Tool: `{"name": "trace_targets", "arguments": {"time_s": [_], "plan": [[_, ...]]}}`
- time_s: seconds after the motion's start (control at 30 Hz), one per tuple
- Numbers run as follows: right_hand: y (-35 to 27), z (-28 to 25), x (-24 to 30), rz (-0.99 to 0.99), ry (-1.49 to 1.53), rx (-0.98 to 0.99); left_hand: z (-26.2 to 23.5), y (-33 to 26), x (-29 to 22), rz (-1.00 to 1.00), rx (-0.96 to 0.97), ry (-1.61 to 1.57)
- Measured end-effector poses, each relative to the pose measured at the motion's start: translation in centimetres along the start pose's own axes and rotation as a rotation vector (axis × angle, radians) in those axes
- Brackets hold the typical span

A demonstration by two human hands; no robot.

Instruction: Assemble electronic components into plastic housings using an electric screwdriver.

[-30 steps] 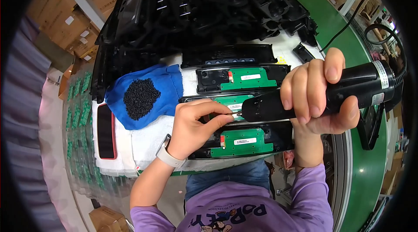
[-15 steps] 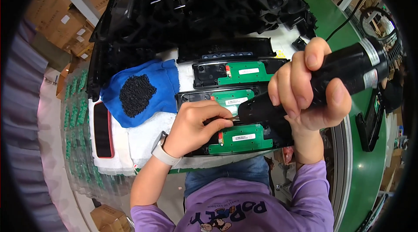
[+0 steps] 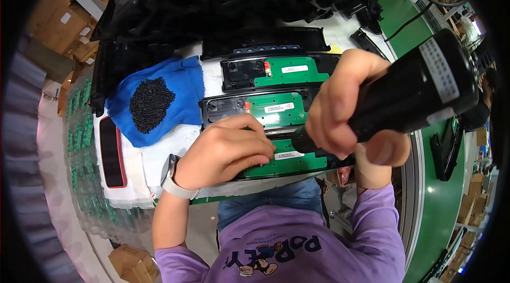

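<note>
My right hand [image 3: 340, 102] is wrapped round a thick black electric screwdriver [image 3: 419, 84]. Its front end points down at the nearest green circuit board [image 3: 311, 164], covering part of that board; the bit itself is hidden. At the left part of the same board, my left hand [image 3: 226, 147] has its fingers curled and pressed together, and whatever they hold is out of sight. This board sits in a long black plastic housing. Beyond it lie a middle green board [image 3: 289, 101] and a far green board [image 3: 313, 70], each in a similar black housing with a small red part at its left.
Small black screws [image 3: 151, 105] lie heaped on a blue cloth [image 3: 186, 78] at the left, beside a red-edged phone [image 3: 112, 150]. Large black plastic parts [image 3: 228, 1] are piled at the back. Bagged green boards [image 3: 79, 145] are at the far left. A cable [image 3: 422, 12] hangs at the right.
Both hands have come nearer to me, from around the middle board to the nearest one. The screwdriver has moved with my right hand and uncovered most of the middle board.
</note>
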State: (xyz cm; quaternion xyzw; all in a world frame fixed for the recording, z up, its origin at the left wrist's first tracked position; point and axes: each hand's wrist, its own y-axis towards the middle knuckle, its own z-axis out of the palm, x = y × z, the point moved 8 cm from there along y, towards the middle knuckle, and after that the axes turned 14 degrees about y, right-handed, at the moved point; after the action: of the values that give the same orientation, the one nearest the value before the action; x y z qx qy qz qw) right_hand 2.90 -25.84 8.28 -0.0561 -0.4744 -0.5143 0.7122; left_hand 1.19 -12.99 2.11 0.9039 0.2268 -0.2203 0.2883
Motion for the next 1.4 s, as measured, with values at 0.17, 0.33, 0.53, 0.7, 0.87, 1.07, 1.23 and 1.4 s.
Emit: {"name": "trace_targets", "arguments": {"time_s": [0.17,0.33,0.53,0.7,0.87,1.07,1.23,1.4], "plan": [[0.0,0.4,-1.1,-0.044,0.013,-0.157,1.2,-0.6,0.2,-0.003,0.096,0.109],[0.3,0.9,-2.2,-0.002,-0.058,-0.057,1.1,-0.6,0.1,0.023,0.038,0.133],[0.9,2.1,-2.9,0.121,-0.155,0.053,1.1,-0.6,0.3,0.006,-0.018,0.090],[0.6,3.0,-2.3,-0.051,-0.209,0.151,1.3,-1.0,0.9,-0.039,-0.018,0.063],[0.2,0.0,-0.8,-0.060,0.084,0.126,1.6,-0.6,1.2,-0.137,-0.024,-0.003],[-0.1,-1.9,2.5,-0.328,0.203,0.153,0.9,-1.1,2.7,-0.331,-0.150,-0.145],[-0.2,-1.8,2.2,-0.327,0.164,0.149,0.6,-1.4,3.3,-0.428,-0.198,-0.152],[-0.3,-1.3,1.7,-0.288,0.160,0.186,0.5,-1.3,3.3,-0.402,-0.202,-0.137]]}}
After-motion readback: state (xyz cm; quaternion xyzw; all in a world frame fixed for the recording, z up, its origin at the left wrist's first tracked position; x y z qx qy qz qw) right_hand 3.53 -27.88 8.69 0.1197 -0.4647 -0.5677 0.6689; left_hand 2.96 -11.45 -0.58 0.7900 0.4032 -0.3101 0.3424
